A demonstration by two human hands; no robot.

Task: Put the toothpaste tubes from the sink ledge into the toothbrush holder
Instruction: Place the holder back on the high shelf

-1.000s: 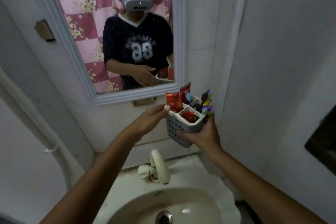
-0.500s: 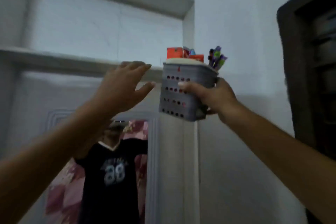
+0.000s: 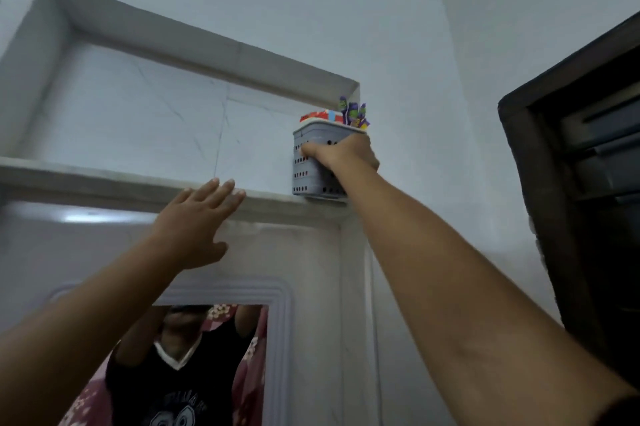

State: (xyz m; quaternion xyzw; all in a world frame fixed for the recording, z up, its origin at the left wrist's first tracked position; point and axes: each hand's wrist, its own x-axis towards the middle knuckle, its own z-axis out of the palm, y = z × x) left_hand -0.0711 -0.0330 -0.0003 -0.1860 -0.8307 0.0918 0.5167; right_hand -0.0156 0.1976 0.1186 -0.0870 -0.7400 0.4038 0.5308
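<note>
The grey perforated toothbrush holder (image 3: 308,166) stands on the right end of a high wall shelf (image 3: 104,180), inside a recessed niche. My right hand (image 3: 343,154) is wrapped around its front and right side. Red toothpaste tubes (image 3: 317,116) and purple-green toothbrushes (image 3: 353,112) stick out of its top. My left hand (image 3: 197,221) is raised with fingers spread, its fingertips at the shelf's front edge, holding nothing.
A mirror (image 3: 194,366) with a moulded white frame hangs below the shelf and reflects a person in a dark shirt. A dark wooden door frame (image 3: 568,183) stands at the right. The niche's right wall is just beside the holder.
The holder went from over the sink up to the high shelf and now rests on it, still in my right hand. My left hand let go and moved to the shelf edge.
</note>
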